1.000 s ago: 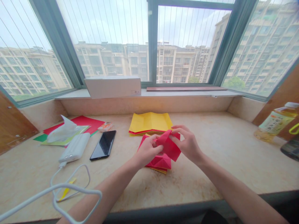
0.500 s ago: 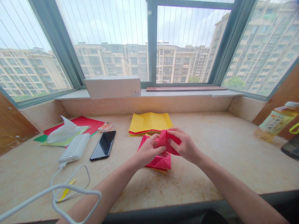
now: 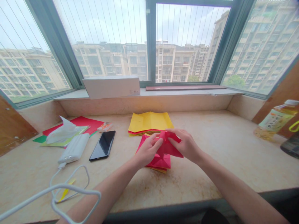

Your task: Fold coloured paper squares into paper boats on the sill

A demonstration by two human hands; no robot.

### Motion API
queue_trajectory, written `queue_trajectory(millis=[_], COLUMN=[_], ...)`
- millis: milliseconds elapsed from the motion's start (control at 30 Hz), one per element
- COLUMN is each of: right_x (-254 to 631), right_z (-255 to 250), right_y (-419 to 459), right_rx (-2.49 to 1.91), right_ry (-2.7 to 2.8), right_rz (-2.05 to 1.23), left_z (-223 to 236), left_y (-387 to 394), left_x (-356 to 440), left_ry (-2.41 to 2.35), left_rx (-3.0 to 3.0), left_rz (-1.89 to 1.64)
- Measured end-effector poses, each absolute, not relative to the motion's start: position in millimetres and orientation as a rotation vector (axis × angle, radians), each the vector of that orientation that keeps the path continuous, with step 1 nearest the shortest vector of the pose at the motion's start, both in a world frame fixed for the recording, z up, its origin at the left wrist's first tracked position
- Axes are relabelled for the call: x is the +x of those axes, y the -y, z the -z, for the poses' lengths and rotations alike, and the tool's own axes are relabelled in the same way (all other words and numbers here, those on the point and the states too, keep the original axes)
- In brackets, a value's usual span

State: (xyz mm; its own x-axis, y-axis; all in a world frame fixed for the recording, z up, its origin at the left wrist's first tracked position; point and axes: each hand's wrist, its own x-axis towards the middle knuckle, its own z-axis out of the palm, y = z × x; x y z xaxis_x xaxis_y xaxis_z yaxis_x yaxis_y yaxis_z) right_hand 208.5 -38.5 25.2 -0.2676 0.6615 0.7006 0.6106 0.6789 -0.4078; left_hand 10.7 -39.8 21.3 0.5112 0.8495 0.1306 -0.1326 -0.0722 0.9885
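Over a mottled beige stone-like counter [image 3: 187,189], the left hand [image 3: 147,150] and right hand [image 3: 188,144] pinch a folded red paper piece [image 3: 173,150] just below frame centre, above stacked red-and-yellow folded papers [image 3: 161,163]; a black rectangular phone [image 3: 102,145] lies lower left.

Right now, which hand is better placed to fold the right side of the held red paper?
Probably the right hand: it holds that side of the red paper, while the left hand grips the opposite side.
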Motion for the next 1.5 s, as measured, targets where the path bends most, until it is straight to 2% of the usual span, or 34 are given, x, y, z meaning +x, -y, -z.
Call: queue_trajectory(millis=[433, 733, 933, 1300, 1500], right_x=[214.0, 214.3, 211.8, 210.6, 209.2], right_z=[-33.9, -37.5, -33.7, -31.1, -29.6], right_y=[43.5, 46.3, 44.9, 43.7, 43.9], right_rx=[-0.901, -0.910, -0.906, -0.881, -0.905], right_ry=[2.166, 2.216, 2.278, 2.064, 2.150], right_rz=[0.245, 0.328, 0.316, 0.172, 0.181], left_z=[-23.6, -23.9, -24.6, -22.8, -25.3], left_y=[40.3, 42.2, 39.4, 36.9, 39.6], left_x=[10.8, 12.9, 12.4, 11.6, 9.9], left_ry=[-0.680, -0.704, -0.704, -0.704, -0.711], left_rx=[1.387, 1.295, 1.343, 1.292, 1.330], left_rz=[-0.924, -0.948, -1.054, -0.959, -0.970])
